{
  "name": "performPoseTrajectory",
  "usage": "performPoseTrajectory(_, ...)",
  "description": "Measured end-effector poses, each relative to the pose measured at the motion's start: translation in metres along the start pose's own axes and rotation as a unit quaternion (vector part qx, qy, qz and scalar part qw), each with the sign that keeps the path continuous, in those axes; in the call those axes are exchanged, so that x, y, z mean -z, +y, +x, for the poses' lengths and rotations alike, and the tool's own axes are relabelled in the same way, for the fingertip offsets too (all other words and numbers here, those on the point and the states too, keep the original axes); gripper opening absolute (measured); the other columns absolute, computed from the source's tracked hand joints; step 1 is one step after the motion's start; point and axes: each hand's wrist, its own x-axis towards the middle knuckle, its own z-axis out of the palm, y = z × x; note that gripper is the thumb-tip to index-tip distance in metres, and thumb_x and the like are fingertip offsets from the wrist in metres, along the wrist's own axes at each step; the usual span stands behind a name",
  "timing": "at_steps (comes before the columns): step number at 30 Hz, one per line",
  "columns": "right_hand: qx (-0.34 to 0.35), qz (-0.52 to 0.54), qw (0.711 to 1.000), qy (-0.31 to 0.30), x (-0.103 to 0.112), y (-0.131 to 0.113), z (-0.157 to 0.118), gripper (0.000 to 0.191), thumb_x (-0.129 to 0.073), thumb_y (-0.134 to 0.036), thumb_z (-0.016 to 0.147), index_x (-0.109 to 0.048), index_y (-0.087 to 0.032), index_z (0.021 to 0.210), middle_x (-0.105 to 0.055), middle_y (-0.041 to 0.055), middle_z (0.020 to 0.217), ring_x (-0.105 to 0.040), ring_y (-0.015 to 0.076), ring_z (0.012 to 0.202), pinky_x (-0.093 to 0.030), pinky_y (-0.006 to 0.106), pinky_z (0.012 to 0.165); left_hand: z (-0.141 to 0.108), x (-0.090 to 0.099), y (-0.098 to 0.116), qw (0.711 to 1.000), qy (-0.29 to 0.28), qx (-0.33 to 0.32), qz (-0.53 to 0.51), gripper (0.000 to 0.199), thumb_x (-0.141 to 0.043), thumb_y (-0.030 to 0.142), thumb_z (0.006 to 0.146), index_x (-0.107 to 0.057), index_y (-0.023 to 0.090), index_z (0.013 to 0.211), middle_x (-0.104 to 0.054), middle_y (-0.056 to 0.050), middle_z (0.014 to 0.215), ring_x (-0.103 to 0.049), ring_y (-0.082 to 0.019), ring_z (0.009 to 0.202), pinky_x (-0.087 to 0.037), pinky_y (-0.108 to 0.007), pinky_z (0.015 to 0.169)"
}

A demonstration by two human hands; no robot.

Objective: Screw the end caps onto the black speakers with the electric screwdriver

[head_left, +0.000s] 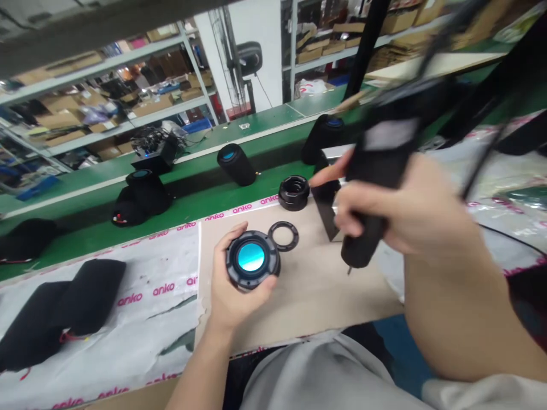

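Observation:
My left hand (233, 302) is wrapped around a round black speaker part (253, 259) with a shiny blue disc facing up. In my right hand (397, 205) is a black electric screwdriver (380, 154), blurred by motion, its bit pointing down above the cardboard. Beside the speaker part lies a flat black ring (284, 236). Behind it sits a stack of black rings (294, 192). A dark box with shiny sides (327, 205) stands partly hidden behind my right hand.
Black fabric-covered cylinders (237, 164) stand on the green bench (192, 199). Black fabric sleeves with wires (92, 296) lie on printed white sheeting (141, 330) at the left. A cardboard sheet (307, 296) lies in front of me. Shelves (106, 131) with boxes stand behind.

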Motion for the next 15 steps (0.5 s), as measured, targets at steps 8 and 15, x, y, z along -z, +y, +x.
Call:
performPoseTrajectory(8, 0.14, 0.026, 0.952, 0.273, 0.057, -0.026, -0.007, 0.04, -0.073, -0.058, 0.097, -0.053, -0.027, 0.084, -0.048, -0.0005, 0.066, -0.05, 0.0132, 0.054, -0.044, 0.03, 0.048, -0.006, -0.021, 0.012, 0.999, 0.023, -0.017, 0.016, 0.078, -0.098, 0.03, 0.068, -0.065, 0.02, 0.138, -0.075, -0.011, 0.131, -0.076, -0.03, 0.121, -0.062, -0.037, 0.105)
performPoseTrajectory(15, 0.259, 0.053, 0.94, 0.215, 0.055, 0.012, 0.024, 0.071, -0.082, -0.082, 0.079, -0.05, -0.021, 0.062, -0.048, -0.0011, 0.05, -0.045, 0.0115, 0.034, -0.029, 0.028, 0.031, 0.0, -0.087, 0.03, 0.999, -0.042, 0.003, -0.018, 0.083, -0.096, 0.034, 0.075, -0.059, 0.021, 0.148, -0.074, -0.012, 0.138, -0.077, -0.03, 0.123, -0.063, -0.037, 0.104)
